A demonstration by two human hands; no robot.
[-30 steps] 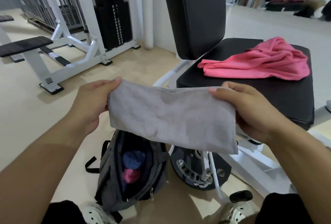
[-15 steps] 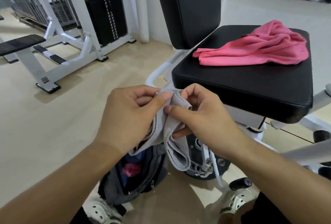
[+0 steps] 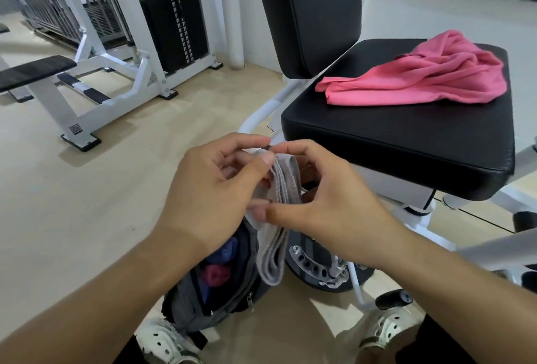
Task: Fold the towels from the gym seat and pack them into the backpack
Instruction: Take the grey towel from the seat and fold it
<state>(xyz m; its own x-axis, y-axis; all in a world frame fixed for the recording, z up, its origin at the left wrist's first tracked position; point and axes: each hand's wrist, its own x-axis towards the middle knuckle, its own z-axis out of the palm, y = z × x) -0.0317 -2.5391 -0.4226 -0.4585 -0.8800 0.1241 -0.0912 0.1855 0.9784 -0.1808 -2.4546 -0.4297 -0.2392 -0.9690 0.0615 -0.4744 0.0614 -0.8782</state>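
Observation:
A grey towel (image 3: 276,235), folded into a narrow hanging strip, is pinched between my left hand (image 3: 212,192) and my right hand (image 3: 328,198). Both hands meet just in front of the black gym seat (image 3: 401,142). Directly below the towel, a grey backpack (image 3: 203,302) stands open on the floor, with a blue and a pink rolled towel inside. A crumpled pink towel (image 3: 421,75) lies on the far part of the seat, apart from my hands.
The seat's black backrest (image 3: 305,12) rises behind it. The machine's white frame and round black pivot plate (image 3: 316,267) stand right of the backpack. A weight-stack machine (image 3: 171,20) and a bench (image 3: 32,70) stand at the left. My white shoes (image 3: 165,343) flank the bag.
The grey towel, held spread wide a second ago, has been folded in on itself. My hands came together and now hold it as a narrow layered strip.

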